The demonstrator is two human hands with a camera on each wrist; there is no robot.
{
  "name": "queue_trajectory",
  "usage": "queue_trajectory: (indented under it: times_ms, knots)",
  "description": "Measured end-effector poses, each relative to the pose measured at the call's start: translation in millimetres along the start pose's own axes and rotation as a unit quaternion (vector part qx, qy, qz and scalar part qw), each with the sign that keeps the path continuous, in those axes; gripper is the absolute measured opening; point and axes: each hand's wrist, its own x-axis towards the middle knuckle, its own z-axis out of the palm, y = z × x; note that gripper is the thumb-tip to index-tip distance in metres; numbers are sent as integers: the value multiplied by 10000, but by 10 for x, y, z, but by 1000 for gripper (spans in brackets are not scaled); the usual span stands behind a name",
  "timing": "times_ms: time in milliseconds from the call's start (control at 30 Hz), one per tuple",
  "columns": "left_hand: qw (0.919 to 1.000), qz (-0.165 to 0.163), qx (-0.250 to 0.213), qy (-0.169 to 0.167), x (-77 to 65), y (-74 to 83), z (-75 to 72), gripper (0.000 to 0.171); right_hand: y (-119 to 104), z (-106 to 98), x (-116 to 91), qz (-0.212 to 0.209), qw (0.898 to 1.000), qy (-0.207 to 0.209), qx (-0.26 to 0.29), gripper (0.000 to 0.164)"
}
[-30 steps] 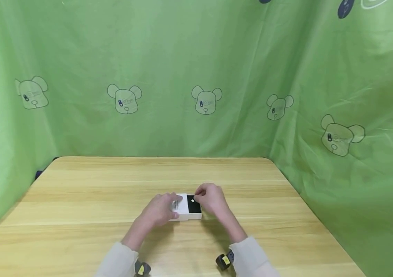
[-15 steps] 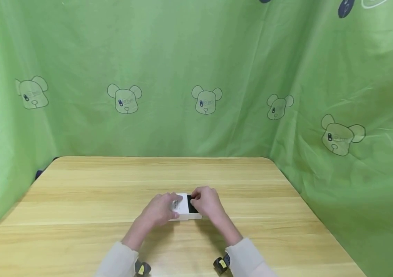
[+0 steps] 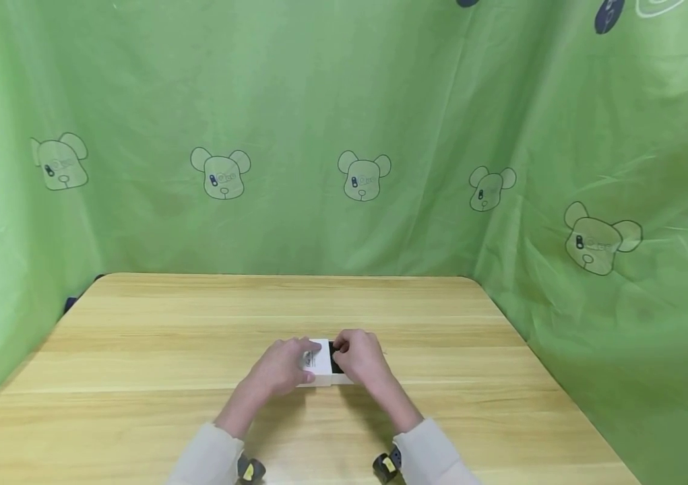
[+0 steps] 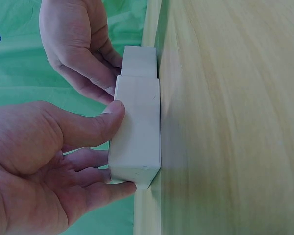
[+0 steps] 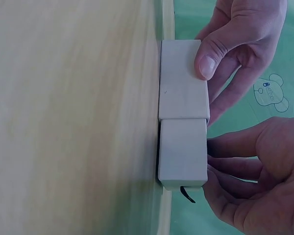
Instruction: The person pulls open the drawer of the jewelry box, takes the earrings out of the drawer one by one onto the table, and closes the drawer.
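Observation:
A small white drawer box (image 3: 322, 364) lies on the wooden table, with printing on top of its sleeve. My left hand (image 3: 281, 364) grips the sleeve (image 4: 137, 122), thumb on the near side. Out of the sleeve's right end sticks the inner tray (image 5: 183, 149), and a strip of its black insert (image 3: 336, 364) shows. Bent over that insert is my right hand (image 3: 363, 357), thumb and fingers at the tray's open top. I cannot tell whether they pinch anything. A short black ribbon (image 5: 187, 194) hangs from the tray's outer end.
The wooden tabletop (image 3: 198, 310) stretches around the box on every side. Behind it and at both sides hangs a green curtain (image 3: 295, 81) with bear-head prints. Dark wrist cameras (image 3: 385, 466) sit below both cuffs.
My right hand has moved a little left and down over the black insert, covering the small white star that showed a second ago. The left hand and box have stayed put.

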Motion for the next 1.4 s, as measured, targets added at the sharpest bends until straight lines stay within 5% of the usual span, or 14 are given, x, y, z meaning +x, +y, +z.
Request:
queue_trajectory:
  times_ms: [1400]
  knots:
    - [9999, 17, -109, 34, -12, -12, 4, 55, 37, 8, 11, 50, 9996, -236, -169, 14]
